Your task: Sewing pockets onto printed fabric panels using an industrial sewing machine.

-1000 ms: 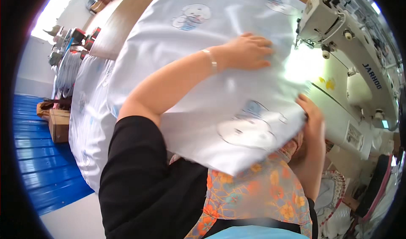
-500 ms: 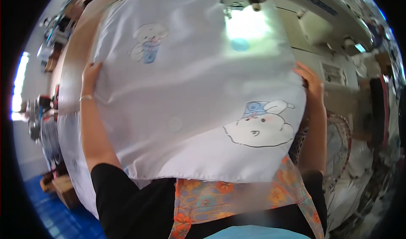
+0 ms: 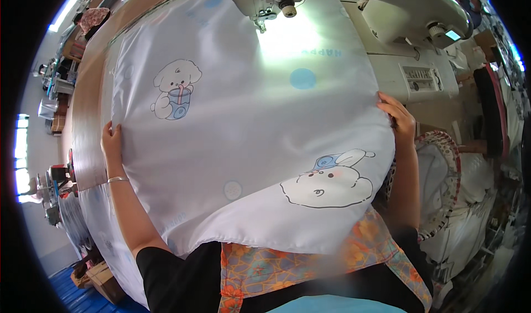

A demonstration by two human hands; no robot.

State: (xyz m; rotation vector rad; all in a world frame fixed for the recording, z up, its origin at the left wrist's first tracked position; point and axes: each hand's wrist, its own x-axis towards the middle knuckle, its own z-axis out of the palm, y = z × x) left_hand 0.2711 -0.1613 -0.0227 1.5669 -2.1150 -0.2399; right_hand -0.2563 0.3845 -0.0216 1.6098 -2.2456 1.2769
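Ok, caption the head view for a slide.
Both hands, left hand and right hand, spread white cartoon-printed fabric before a sewing machine.

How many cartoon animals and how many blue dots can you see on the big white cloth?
On the white cloth held by the left hand and right hand:
Cartoon puppy with a blue cup: 1
Cartoon bunny with a blue cap: 1
Solid blue dots: 2 (the second, near the top, is faint)
Total: 4

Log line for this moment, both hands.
left hand: grips fabric sheet left edge | right hand: grips right edge | sheet: spread under sewing machine
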